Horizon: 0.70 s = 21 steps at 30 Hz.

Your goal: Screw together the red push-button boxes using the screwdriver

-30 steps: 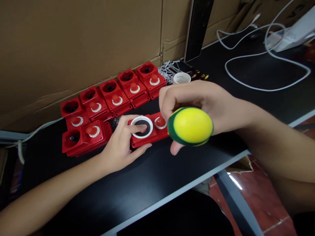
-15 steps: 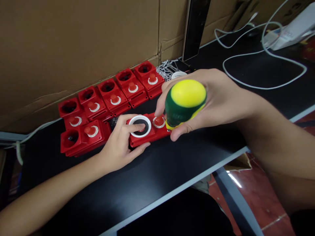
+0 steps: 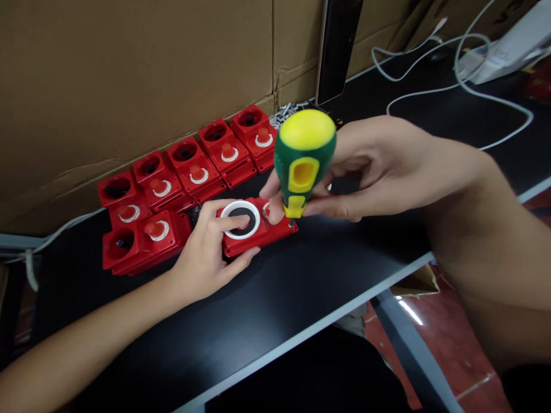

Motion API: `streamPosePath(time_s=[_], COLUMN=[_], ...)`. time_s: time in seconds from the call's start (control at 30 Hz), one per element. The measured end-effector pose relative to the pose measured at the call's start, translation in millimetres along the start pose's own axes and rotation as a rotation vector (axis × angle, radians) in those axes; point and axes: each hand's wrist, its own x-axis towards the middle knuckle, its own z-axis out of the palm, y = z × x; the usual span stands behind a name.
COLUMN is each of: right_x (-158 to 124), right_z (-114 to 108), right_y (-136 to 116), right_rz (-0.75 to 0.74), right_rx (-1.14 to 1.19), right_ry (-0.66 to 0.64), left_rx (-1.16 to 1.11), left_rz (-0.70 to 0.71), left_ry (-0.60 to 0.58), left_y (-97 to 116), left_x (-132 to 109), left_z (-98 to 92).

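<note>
On the black table lies a red plastic housing (image 3: 275,227) with a white ring (image 3: 257,211) around a black centre. My left hand (image 3: 210,246) grips the housing's left end, its index finger resting inside the ring and its thumb along the near side. My right hand (image 3: 336,189) pinches the lower part of a green and yellow screwdriver (image 3: 305,152). The screwdriver stands nearly upright, its short shank at the screw (image 3: 291,223) in the housing's right corner. Fingers and handle partly cover the small round part beside the ring.
Several similar red housings (image 3: 185,152) with orange-red knobs line the cardboard wall (image 3: 138,69); another red housing (image 3: 124,244) sits left of my hand. Loose screws (image 3: 286,113) lie at the back. A white cable (image 3: 512,109) loops at the right. The table's edge (image 3: 336,324) is in front.
My right fingers have shifted around the screwdriver and opened away from its upper handle. The handle has turned, showing a yellow panel, and stands more upright. My left hand keeps its hold.
</note>
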Motion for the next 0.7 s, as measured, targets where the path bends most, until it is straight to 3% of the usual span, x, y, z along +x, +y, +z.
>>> streamPosePath(time_s=[0.13,0.33,0.47,0.7], right_x=[1,6,6,4], right_z=[2,1,3,1], right_y=[9,26,30,26], right_rz=[-0.098,-0.162,-0.118,-0.071], right_rx=[0.030,-0.207,-0.212,-0.207], right_ry=[-0.083,0.047,0.192,0.222], left_rx=[0.040,0.061,0.074,0.071], left_rz=[-0.040,-0.047,-0.058,-0.049], left_ry=[0.018,0.019,0.028,0.034], left_y=[1,1,-1,-2], left_x=[-1,-1,-1,0], left_z=[-0.5,-0.4,0.0,-0.6])
